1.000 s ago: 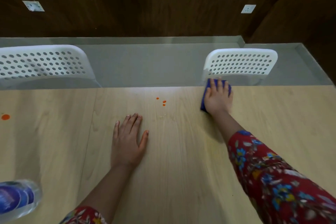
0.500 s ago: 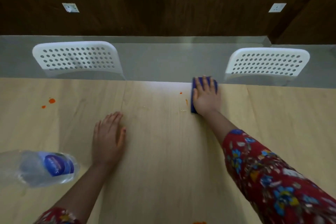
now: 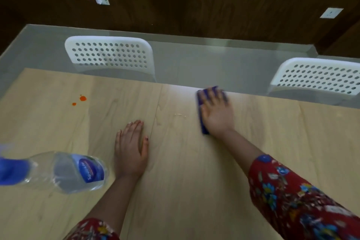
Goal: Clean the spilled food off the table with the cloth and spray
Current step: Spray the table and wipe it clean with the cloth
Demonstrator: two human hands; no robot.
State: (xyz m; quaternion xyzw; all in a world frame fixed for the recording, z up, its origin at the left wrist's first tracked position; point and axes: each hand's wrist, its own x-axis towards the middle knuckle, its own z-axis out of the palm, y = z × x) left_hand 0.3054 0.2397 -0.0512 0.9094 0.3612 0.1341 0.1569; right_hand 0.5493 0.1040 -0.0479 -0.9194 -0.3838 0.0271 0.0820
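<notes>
On pale woodgrain table [image 3: 194, 181], right hand [image 3: 217, 116] flat on blue cloth [image 3: 200, 103]

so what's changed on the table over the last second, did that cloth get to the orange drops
The right hand slid the blue cloth leftward along the far edge, over the small orange drops in the middle; those are gone, with only a faint wet streak left. The left hand stayed flat on the table, the spray bottle stayed lying on its side, and the orange spots at far left stayed unwiped.
</notes>
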